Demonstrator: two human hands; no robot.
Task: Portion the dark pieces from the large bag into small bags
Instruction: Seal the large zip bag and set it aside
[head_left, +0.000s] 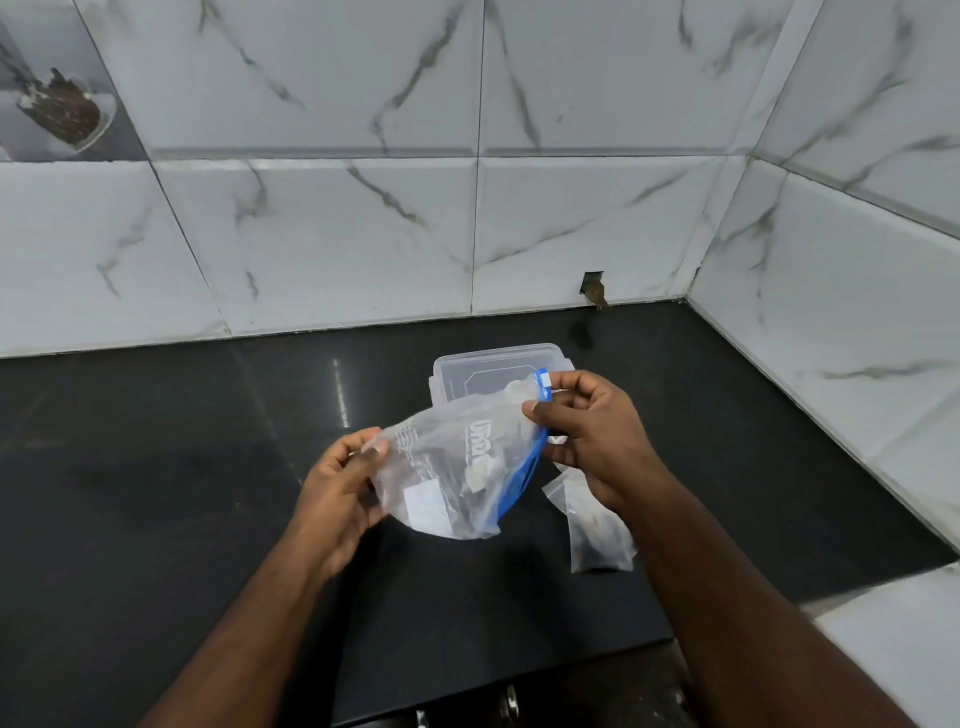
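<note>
Both forearms enter from the bottom edge. Large bag (457, 467) is held above the counter (156, 467), just in front of the tub (493, 369). Left hand (337, 493) is pinched on the bag's closed end. Right hand (592, 431) is pinched on the blue zip end, probably to work the seal open or shut. Dark pieces inside are hard to make out. Small bag (597, 525) with dark contents lies right of the large bag, on the counter under the right wrist, likely one portion done.
</note>
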